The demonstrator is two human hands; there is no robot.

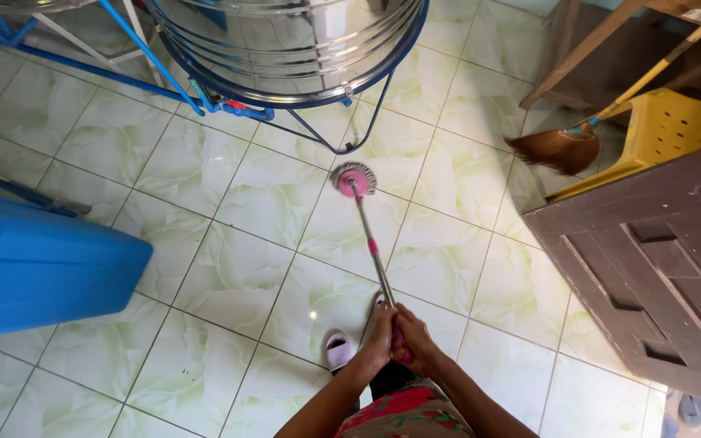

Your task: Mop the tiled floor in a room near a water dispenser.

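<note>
A mop with a round pink head (354, 179) rests on the pale green tiled floor, its metal pole (372, 247) running back toward me. Both hands hold the pole's near end. My left hand (380, 337) wraps it from the left and my right hand (412, 338) grips it from the right, the two touching each other. The mop head lies just in front of the blue frame under a large shiny steel tank (285, 45). A foot in a white slipper (338, 350) stands on the tiles beside my hands.
A blue plastic container (38, 264) lies at the left. A dark wooden door or panel (659, 259) fills the right side. Behind it stand a yellow plastic chair (667, 130) and a brown broom (557, 148) leaning by a wooden table leg (578, 61).
</note>
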